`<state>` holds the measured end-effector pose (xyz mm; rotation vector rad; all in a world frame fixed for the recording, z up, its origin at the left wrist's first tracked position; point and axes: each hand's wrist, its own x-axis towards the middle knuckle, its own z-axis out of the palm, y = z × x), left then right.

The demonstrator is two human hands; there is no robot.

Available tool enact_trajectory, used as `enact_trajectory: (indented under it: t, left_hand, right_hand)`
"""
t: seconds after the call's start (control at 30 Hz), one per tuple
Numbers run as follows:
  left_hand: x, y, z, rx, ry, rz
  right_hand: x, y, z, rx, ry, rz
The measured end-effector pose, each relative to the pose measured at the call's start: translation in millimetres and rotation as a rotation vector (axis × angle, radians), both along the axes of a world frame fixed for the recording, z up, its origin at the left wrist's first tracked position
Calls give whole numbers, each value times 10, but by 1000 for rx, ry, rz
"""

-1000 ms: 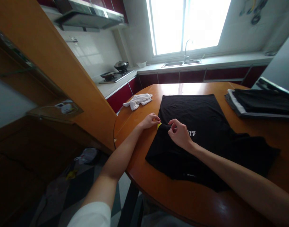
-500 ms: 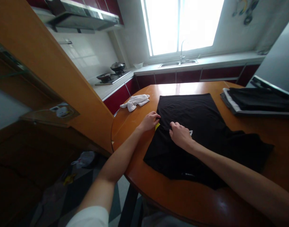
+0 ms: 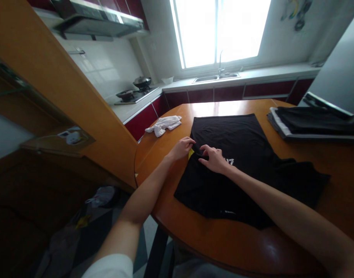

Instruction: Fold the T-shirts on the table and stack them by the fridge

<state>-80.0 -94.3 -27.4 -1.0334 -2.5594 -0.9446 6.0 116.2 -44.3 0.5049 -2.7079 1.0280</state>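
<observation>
A black garment (image 3: 237,135) with small white lettering lies spread on the wooden table (image 3: 162,204). At its left edge, beside a yellow patch (image 3: 191,153), my left hand (image 3: 182,147) pinches the black fabric. Just to the right, my right hand (image 3: 213,157) has its fingers curved at the cloth near that same edge, with a raised bit of fabric between thumb and fingers. Part of the lettering shows past my right wrist.
A crumpled white cloth (image 3: 164,125) lies at the table's far left. Folded dark and grey clothes (image 3: 312,121) are stacked at the right. Beyond the table are a counter with a sink (image 3: 217,77) and a stove with pans (image 3: 142,82).
My right hand has moved left, closer to my left hand, and now grips cloth at the edge. More white lettering shows. The view has shifted slightly.
</observation>
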Motion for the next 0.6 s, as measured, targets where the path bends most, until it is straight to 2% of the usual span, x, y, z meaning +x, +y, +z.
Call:
enact_trajectory:
  t: [0.07,0.17,0.27,0.33,0.6]
  left_hand:
    - [-10,-22,11,15,1,19]
    - [-25,-39,7,35,-2,34]
    - [-33,-38,-6,44,-10,18]
    - [-35,-34,-12,43,-11,8]
    - [-58,-41,-43,27,-25,12]
  right_hand:
    - [-17,-13,-10,-13,-4,-38]
    - [-40,-14,-44,91,10,-110]
    - [-46,12,-65,196,49,-77]
    - [-41,30,-61,210,57,-48]
    - [-15,9,-33,31,46,11]
